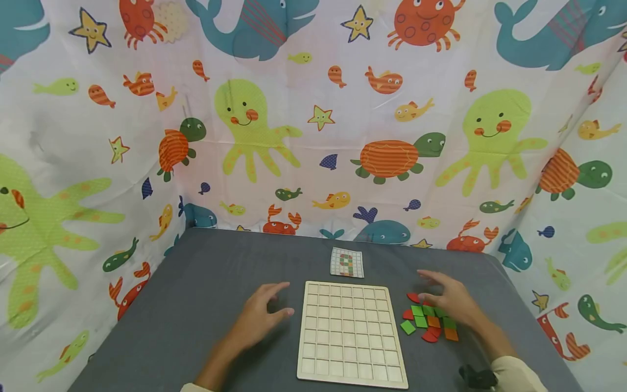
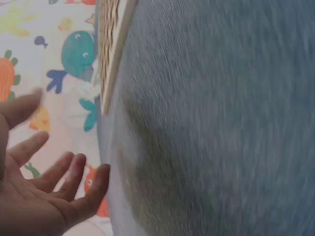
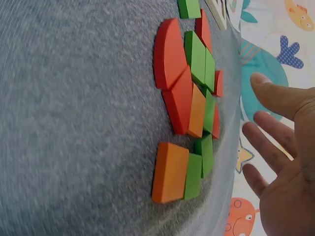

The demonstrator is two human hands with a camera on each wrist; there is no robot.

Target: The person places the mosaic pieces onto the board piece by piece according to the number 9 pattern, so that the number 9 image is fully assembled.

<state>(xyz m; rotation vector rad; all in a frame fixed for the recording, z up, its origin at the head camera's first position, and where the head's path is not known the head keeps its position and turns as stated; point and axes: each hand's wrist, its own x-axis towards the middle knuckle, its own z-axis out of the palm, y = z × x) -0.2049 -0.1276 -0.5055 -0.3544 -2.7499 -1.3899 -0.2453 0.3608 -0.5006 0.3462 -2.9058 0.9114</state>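
Note:
A pale wooden grid board (image 1: 350,333) with square cells lies on the grey table in the head view. My left hand (image 1: 259,317) hovers just left of it, fingers spread and loosely bent, holding nothing. In the left wrist view that hand (image 2: 54,196) is above the cloth, with the board's edge beyond. Right of the board sits a cluster of small blocks: green squares (image 1: 407,327), orange squares (image 1: 451,334) and red rounded pieces (image 1: 429,336). Over the cluster's far side is my right hand (image 1: 453,299), its fingers relaxed around nothing. The right wrist view shows this hand (image 3: 290,162) apart from the blocks.
Behind the board lies a small card (image 1: 346,263) printed with a coloured grid pattern. A white curtain (image 1: 294,179) with sea animals stands around the back and sides of the grey tabletop (image 1: 196,294). A dark object (image 1: 477,377) is at the right wrist.

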